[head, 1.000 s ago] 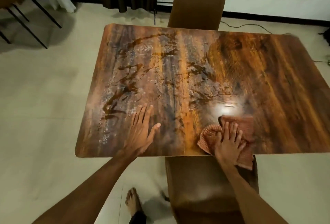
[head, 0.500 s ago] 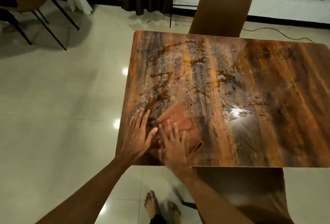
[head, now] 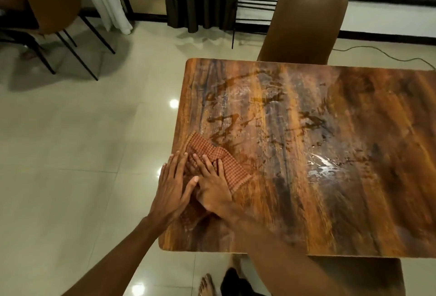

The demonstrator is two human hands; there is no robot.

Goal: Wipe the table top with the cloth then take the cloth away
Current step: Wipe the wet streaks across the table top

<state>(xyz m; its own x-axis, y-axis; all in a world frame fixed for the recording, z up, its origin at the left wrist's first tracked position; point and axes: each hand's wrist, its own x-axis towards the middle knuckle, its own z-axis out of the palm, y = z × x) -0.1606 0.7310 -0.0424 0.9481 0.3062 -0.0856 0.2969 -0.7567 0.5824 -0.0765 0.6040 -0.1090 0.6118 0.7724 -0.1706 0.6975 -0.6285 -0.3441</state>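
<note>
A red-brown checked cloth (head: pixel 226 163) lies flat near the left edge of the wooden table top (head: pixel 330 154). My right hand (head: pixel 212 182) presses on the cloth with straight, spread fingers. Beside it, my left hand (head: pixel 173 186) lies flat at the table's left edge, its thumb touching my right hand and its fingers over the cloth's left part. Wet streaks and smears mark the middle of the table, with a bright wet patch towards the right.
A brown chair (head: pixel 304 24) stands at the table's far side and another chair (head: pixel 368 274) is tucked under the near edge. A third chair (head: pixel 52 0) stands far left on the tiled floor (head: pixel 70 154). A cable (head: pixel 387 54) runs along the floor behind the table.
My right hand has swept the cloth from the near right-middle of the table to its left edge, next to my left hand. My view has shifted left.
</note>
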